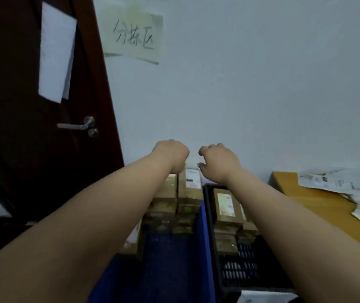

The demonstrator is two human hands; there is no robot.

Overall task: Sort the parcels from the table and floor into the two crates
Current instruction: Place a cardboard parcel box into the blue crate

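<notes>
Both my arms stretch forward over two crates that stand against the wall. My left hand (171, 155) is curled into a fist and holds nothing, above a tall stack of brown cardboard parcels (189, 189) in the blue crate (170, 259). My right hand (219, 162) hangs with loosely bent fingers, empty, over the far edge of the black crate (240, 272). That crate holds more brown parcels (227, 206), the top one bearing a white label.
A wooden table (321, 206) on the right carries white flat mailers and papers (341, 182). A dark door (32, 127) with a metal handle stands at the left. A handwritten sign (133, 36) hangs on the wall. A white item (262, 297) shows at the bottom edge.
</notes>
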